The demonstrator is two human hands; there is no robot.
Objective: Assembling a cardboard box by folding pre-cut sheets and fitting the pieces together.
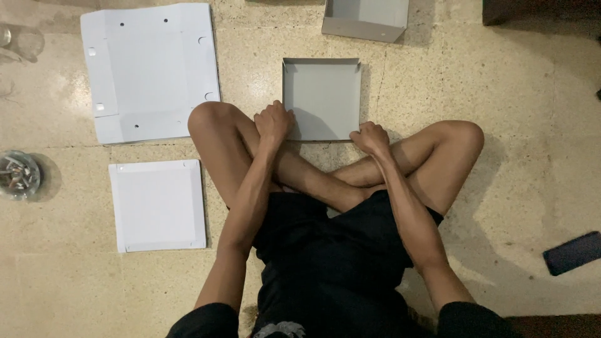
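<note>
Grey card tray point(322, 100) lies on the floor point(501, 125) before my crossed legs, roughly square, open side up, no clear long axis. My left hand point(273, 121) and right hand point(369, 136) have fingers curled shut on its near corners, seemingly steadying the walls; flat white sheets point(150, 69) lie left

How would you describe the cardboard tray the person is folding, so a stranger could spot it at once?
Find the seated person's crossed legs; both hands, left hand and right hand, press its near corners. This grey tray lies directly ahead of them. Unlike the flat white sheets leftward, its walls stand up.
</note>
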